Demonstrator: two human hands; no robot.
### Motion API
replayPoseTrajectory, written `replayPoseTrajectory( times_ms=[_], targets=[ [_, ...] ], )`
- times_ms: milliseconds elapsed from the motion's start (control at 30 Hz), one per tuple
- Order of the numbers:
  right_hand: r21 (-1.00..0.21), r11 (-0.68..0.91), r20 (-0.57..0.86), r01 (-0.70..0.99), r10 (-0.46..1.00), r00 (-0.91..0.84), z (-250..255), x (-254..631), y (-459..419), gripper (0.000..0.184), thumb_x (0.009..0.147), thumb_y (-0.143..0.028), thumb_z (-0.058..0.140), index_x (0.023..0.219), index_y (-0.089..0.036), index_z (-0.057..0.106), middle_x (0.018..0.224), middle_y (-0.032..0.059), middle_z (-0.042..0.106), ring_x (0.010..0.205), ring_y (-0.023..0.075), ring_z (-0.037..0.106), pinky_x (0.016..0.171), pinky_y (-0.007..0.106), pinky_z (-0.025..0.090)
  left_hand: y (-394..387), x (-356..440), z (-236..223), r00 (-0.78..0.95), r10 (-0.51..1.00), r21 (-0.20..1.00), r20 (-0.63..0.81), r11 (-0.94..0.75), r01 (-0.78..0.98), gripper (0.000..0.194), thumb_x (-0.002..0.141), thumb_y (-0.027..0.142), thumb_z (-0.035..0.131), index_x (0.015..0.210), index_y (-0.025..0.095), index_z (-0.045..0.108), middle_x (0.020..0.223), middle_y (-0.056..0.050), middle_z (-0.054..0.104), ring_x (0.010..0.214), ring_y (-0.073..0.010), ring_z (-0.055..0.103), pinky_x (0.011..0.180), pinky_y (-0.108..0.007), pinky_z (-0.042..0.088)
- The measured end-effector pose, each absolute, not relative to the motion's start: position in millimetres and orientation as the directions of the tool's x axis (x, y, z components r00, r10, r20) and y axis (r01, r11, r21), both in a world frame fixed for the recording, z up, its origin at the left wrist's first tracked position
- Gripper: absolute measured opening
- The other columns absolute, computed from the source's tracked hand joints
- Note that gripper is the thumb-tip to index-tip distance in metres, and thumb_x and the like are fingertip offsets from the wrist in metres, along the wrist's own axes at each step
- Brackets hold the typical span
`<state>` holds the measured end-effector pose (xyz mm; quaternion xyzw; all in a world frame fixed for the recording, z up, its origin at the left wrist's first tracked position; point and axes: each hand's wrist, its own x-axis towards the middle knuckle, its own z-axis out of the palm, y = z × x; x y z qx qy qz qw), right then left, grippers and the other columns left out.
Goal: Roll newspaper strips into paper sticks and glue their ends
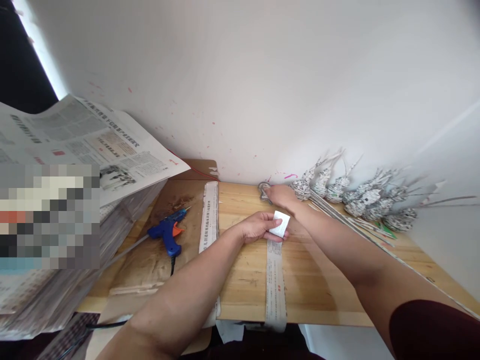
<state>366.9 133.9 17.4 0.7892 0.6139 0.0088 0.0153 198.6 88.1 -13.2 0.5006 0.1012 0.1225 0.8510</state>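
My left hand (pixel 260 227) is closed over the middle of the table, pinching a small white folded piece of paper (pixel 280 223) between thumb and fingers. Just below it, a long newspaper strip (pixel 275 285) runs down the wood and over the front edge; whether it joins the white piece is hidden. Farther back, close to the wall, my right hand (pixel 281 196) has its fingers closed on grey scissors (pixel 264 192), of which mainly the looped handles show.
Blue glue gun (pixel 167 232) lies on stained cardboard (pixel 142 260) at left, beside a stack of newspapers (pixel 123 155). More strips (pixel 209 215) lie near it. Several woven paper shapes (pixel 367 200) line the wall at right, with thin paper rods (pixel 337 212) before them.
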Motion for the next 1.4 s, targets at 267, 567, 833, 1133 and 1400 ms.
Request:
replayPoseTrajectory(
  times_ms=[267,567,833,1133,1400],
  targets=[
    [0.074,-0.160,-0.074,0.984,0.983,0.166,15.2,363.8,130.9,0.031,0.083,-0.024,0.044,0.099,-0.007,0.066,0.100,0.0234,0.066,0.095,0.0311,0.062,0.079,0.036,0.044,88.5,198.2,-11.9,0.948,0.314,0.874,-0.048,0.473,-0.112,0.036,0.071,0.038,0.069,0.093,0.010,0.063,0.086,-0.014,0.069,0.082,-0.0200,0.066,0.076,-0.033,0.051],
    [-0.027,0.003,-0.019,1.000,1.000,-0.003,24.9,363.6,108.2,0.041,0.082,-0.022,0.044,0.123,-0.014,0.049,0.116,0.0132,0.061,0.100,0.0225,0.058,0.083,0.030,0.042,89.1,195.6,-7.6,0.945,0.326,0.866,-0.025,0.479,-0.143,0.039,0.068,0.040,0.071,0.091,0.010,0.063,0.084,-0.013,0.068,0.082,-0.0196,0.066,0.076,-0.033,0.051],
    [-0.353,0.090,0.115,0.931,0.992,-0.052,14.3,364.2,95.8,0.035,0.087,-0.040,0.037,0.087,-0.018,0.064,0.088,0.0057,0.068,0.080,0.0197,0.060,0.074,0.029,0.042,91.9,195.5,-8.5,0.944,0.328,0.864,0.025,0.469,-0.186,0.039,0.070,0.039,0.070,0.096,0.011,0.064,0.085,-0.013,0.068,0.084,-0.0195,0.065,0.075,-0.032,0.051],
    [-0.481,-0.128,0.175,0.867,0.955,0.239,25.5,355.2,142.9,0.066,0.084,-0.066,0.023,0.088,-0.015,0.064,0.084,0.0100,0.067,0.079,0.0215,0.061,0.070,0.030,0.044,91.6,196.4,-2.3,0.884,0.466,0.840,-0.038,0.494,-0.225,0.031,0.071,0.033,0.070,0.090,0.009,0.064,0.085,-0.012,0.068,0.073,-0.0179,0.066,0.068,-0.030,0.053],
    [-0.801,-0.020,0.217,0.599,0.922,0.322,21.0,364.9,112.1,0.056,0.078,-0.052,0.052,0.122,-0.018,0.051,0.124,0.0133,0.054,0.082,0.0184,0.063,0.053,0.026,0.049,96.2,199.1,-5.3,0.843,0.526,0.814,-0.116,0.537,-0.223,0.025,0.085,0.030,0.054,0.098,0.010,0.062,0.085,-0.014,0.069,0.073,-0.0198,0.067,0.067,-0.034,0.055]
  ],
)
